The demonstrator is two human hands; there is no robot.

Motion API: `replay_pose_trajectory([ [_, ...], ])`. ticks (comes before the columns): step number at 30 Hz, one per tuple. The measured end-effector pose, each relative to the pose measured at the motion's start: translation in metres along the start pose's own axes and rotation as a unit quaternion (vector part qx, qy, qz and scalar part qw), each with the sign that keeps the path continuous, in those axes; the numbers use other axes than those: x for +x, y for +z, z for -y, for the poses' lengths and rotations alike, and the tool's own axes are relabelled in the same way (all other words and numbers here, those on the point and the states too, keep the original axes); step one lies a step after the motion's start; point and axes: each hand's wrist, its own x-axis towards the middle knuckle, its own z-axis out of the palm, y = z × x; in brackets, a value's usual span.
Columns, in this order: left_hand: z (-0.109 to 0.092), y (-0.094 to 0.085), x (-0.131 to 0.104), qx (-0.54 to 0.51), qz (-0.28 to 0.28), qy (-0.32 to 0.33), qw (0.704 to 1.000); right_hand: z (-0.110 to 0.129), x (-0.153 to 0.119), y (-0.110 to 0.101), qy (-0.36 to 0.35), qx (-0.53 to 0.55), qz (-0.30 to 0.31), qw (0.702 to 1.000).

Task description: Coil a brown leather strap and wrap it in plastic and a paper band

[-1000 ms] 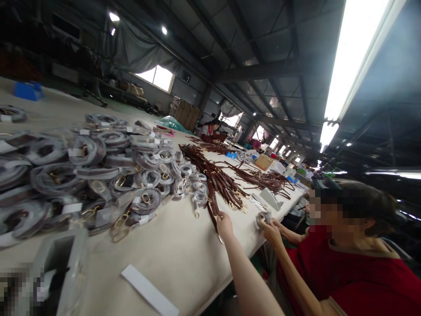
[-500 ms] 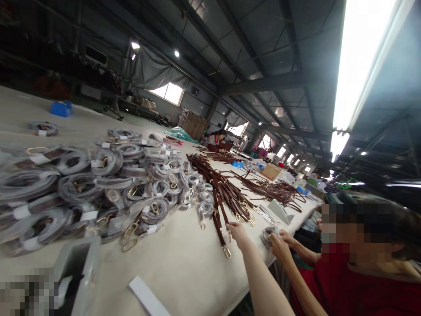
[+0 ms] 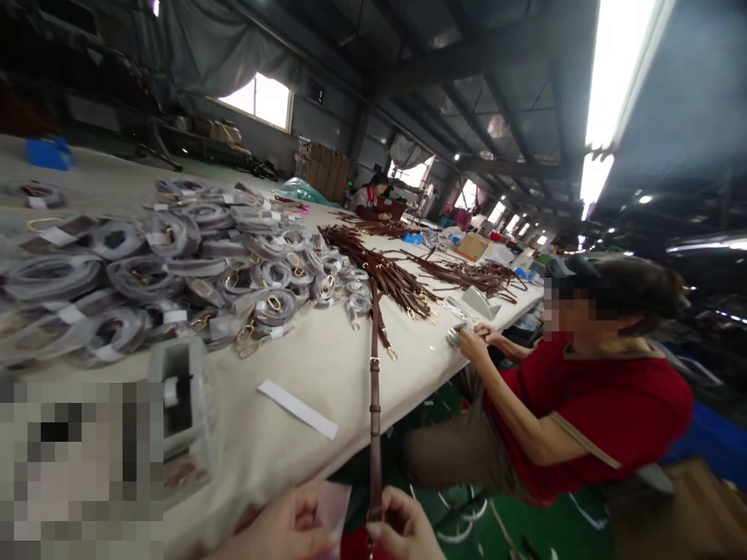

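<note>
My right hand [image 3: 402, 530] is at the bottom edge, below the table's front edge, and pinches the lower end of a long brown leather strap [image 3: 374, 389]. The strap runs straight up over the table edge, and its far end with a gold clasp lies by the pile of brown straps [image 3: 388, 274]. My left hand [image 3: 285, 530] is just left of it and holds a thin translucent sheet [image 3: 334, 504]. The two hands are nearly touching.
Many coiled straps wrapped in grey film [image 3: 175, 260] cover the left of the cream table [image 3: 327, 365]. A white paper strip [image 3: 297, 408] and a grey tape dispenser [image 3: 182, 397] lie near me. A co-worker in red [image 3: 589, 404] sits at the right, wrapping a coil [image 3: 458, 334].
My right hand took one strap from the pile and drew it back over the table edge toward me. My left hand came into view with the sheet. The view dropped lower.
</note>
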Motion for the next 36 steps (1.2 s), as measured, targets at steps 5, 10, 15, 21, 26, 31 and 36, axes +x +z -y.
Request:
replay_pose_trajectory([
  [5,-0.005,0.026,0.018,-0.252,-0.023,-0.061,0.966,-0.002,-0.026,0.044,-0.055,-0.152,-0.047,0.986],
  [10,0.0,0.026,0.017,-0.252,-0.088,-0.059,0.962,0.008,-0.034,0.073,-0.057,-0.154,0.173,0.971],
  [15,-0.004,0.022,-0.012,-0.043,-0.077,-0.002,0.996,0.018,0.004,0.045,0.051,0.037,0.053,0.997],
  [21,-0.01,0.035,-0.04,0.253,-0.043,0.004,0.967,0.03,0.029,0.067,0.089,0.088,0.105,0.987],
  [26,0.001,0.037,-0.043,0.269,-0.061,-0.045,0.96,0.029,0.039,0.08,0.086,0.127,0.049,0.987],
  [31,0.0,0.037,-0.043,0.27,-0.055,-0.034,0.961,0.037,0.043,0.072,0.078,0.148,0.028,0.985],
  [36,-0.008,0.029,-0.049,0.234,-0.036,-0.016,0.971,0.047,0.025,0.08,0.083,0.11,0.104,0.985],
])
